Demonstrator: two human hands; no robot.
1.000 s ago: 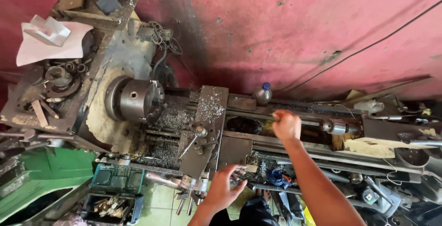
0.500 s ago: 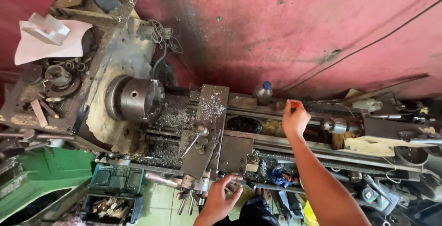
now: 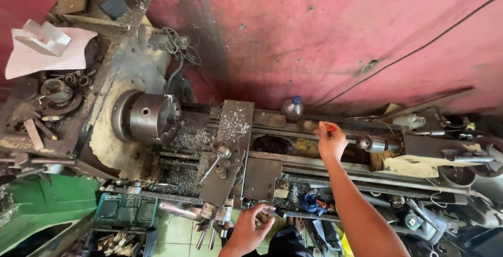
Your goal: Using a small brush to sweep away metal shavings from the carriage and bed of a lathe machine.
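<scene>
I look down on an old metal lathe with a round chuck (image 3: pixel 149 116) at the left. The carriage (image 3: pixel 230 152), strewn with metal chips, sits in the middle. My right hand (image 3: pixel 331 143) reaches over the bed, closed on a small red-handled tool (image 3: pixel 331 128), just left of the tailstock drill chuck (image 3: pixel 373 143). My left hand (image 3: pixel 250 229) is low at the front of the carriage. Its fingers curl around a dark handle (image 3: pixel 276 213) on the apron.
A plastic bottle with a blue cap (image 3: pixel 293 107) stands behind the bed against the red wall (image 3: pixel 325 37). Paper and a metal block (image 3: pixel 42 39) lie on the headstock. A green tray (image 3: pixel 123 210) and a box of parts (image 3: pixel 115 241) sit below front left.
My right hand shifted slightly right along the bed and now shows a red tool tip. My left hand dropped lower and closed onto the handle on the apron.
</scene>
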